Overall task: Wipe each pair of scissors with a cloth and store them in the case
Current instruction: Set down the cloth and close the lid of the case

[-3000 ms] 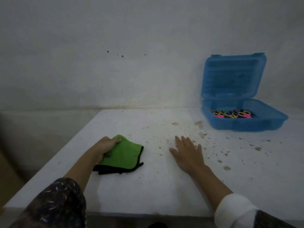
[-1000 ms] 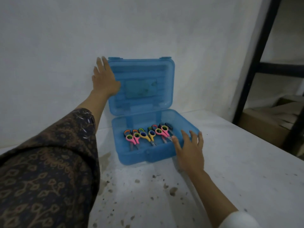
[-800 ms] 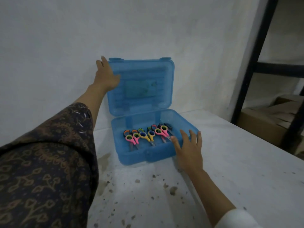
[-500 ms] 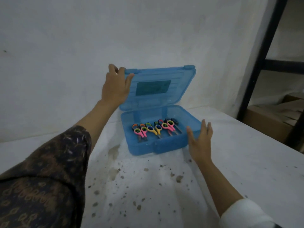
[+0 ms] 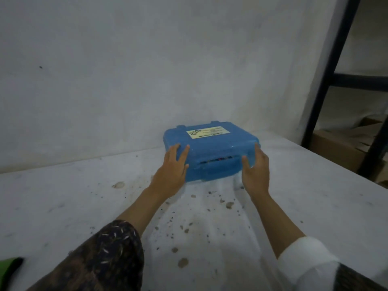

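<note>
Stained white surface (image 5: 63, 206) fills the lower half of the frame, flecked with dark spots. At the bottom left corner a sliver of green cloth (image 5: 8, 267) with a black edge lies on it, well apart from both hands. A dark patterned sleeve (image 5: 109, 259) comes in at the lower left and a white cuff (image 5: 304, 261) at the lower right.

Both forearms reach toward the middle of the frame. The left hand (image 5: 171, 171) lies flat on the near left corner of the blue plastic case (image 5: 212, 148), fingers straight and spread over the lid, gripping nothing. The right hand (image 5: 256, 171) is pressed against the near right corner, fingers straight along the side, also gripping nothing.

The case sits on the surface at the centre, close to the pale wall (image 5: 126, 70), with its lid down and a pale label (image 5: 206, 132) on top. A narrow slit along the front edge shows bits of colour, likely the handles of the scissors (image 5: 218, 159) inside.

At the far right stand a black rack frame (image 5: 327, 80) and a cardboard box (image 5: 336, 148).

Judging by this, the storing looks done and the task is near its end. What seems left is pressing the lid fully shut, since the slit suggests that it has not snapped home. Whether every pair was wiped cannot be told.
</note>
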